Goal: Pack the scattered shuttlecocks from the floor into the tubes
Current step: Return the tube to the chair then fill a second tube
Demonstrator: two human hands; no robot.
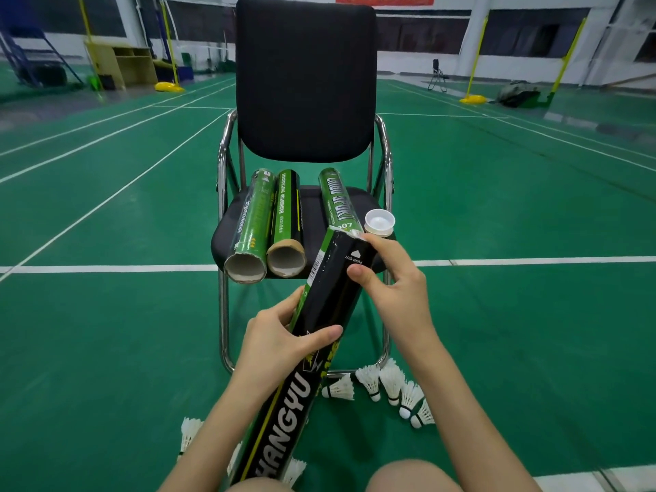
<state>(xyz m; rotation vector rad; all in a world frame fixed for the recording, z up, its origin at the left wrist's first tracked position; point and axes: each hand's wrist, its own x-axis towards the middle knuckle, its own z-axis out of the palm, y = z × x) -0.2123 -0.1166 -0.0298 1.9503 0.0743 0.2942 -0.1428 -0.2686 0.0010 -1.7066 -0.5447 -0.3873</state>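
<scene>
While my left hand (284,335) grips the black tube (319,314) mid-body and my right hand (387,278) pinches its far end, its long axis slants up and away toward the chair (305,83); the shuttlecocks (387,388) lie on the floor (532,314) below, nearer my right.

Black chair (305,79) on green court floor (514,214).

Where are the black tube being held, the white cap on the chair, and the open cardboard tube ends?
black tube (330,296): head view, its black side between the hands.
white cap (380,221): head view, its hollow inside.
open tube ends (245,271): head view, left tube's mouth.
</scene>
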